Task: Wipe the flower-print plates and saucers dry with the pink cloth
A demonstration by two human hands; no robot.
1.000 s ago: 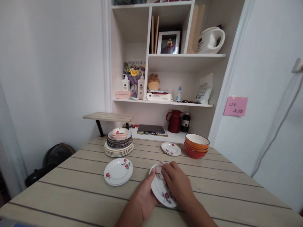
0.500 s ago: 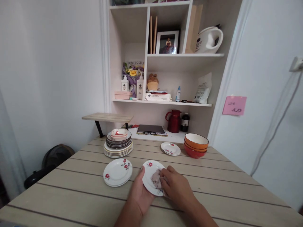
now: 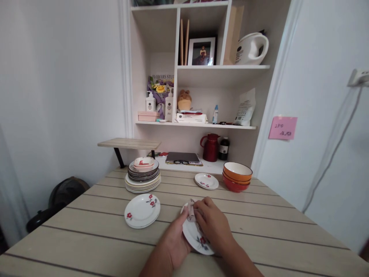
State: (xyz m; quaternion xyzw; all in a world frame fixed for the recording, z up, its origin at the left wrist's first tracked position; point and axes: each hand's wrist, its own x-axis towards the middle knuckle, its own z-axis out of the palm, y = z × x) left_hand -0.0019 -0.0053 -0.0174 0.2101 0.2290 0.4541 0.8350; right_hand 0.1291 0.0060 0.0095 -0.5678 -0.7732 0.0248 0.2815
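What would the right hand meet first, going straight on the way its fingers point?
The cloth that the right hand holds against the plate; just beyond, probably the left hand, at its thumb, though depth is hard to judge.

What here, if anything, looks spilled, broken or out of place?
Nothing stands out. The flowered plate in the left hand shows no crack, though the cloth and right hand hide part of it. The bowls sit nested, the other plates lie in piles, and no spill shows.
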